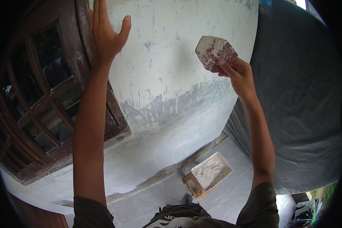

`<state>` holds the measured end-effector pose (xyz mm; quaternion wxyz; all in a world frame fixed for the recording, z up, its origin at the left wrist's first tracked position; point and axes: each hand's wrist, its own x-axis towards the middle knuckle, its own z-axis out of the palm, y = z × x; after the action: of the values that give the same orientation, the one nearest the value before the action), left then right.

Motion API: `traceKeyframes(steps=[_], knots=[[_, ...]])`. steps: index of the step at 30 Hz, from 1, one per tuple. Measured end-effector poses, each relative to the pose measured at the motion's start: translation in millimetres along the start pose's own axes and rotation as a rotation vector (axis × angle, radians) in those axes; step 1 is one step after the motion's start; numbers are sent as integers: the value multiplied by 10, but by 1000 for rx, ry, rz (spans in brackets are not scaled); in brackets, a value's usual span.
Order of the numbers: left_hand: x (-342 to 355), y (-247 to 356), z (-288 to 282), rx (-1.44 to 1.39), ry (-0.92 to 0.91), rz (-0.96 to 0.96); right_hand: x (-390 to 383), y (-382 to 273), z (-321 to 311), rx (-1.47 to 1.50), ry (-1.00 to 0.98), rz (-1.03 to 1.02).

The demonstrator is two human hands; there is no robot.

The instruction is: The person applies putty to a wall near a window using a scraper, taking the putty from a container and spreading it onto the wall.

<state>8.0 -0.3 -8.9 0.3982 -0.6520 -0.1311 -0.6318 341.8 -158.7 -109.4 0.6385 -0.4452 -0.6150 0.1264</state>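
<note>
Standing at far left, the brown window (51, 53) edges the wall. Your left grip (106, 41) is empty, fingers upward, thumb apart, beside the frame; whether it touches the wall can't be told. The wall (155, 49) spans the middle, pale above a rough grey band. Low down, a yellow stand (197, 195) carries a tub (219, 180) of white paste (210, 171), nearer your right arm. Above, your right grip (239, 78) pinches the paste-smeared scraper (216, 51) by its lower right edge; it slants up-left before the wall, contact unclear. A dark sheet (300, 95) hangs at far right, bounding that side.
</note>
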Motion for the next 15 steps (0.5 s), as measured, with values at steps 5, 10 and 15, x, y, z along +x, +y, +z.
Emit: traceKeyframes(steps=[5, 10, 15], knots=[[-269, 498, 13, -145, -33, -66, -401, 184, -179, 92, -17, 113], [-901, 1255, 261, -483, -98, -113, -810, 530, -302, 144, 22, 234], [-1414, 2109, 384, -663, -264, -330, -1224, 842, -502, 209, 64, 316]])
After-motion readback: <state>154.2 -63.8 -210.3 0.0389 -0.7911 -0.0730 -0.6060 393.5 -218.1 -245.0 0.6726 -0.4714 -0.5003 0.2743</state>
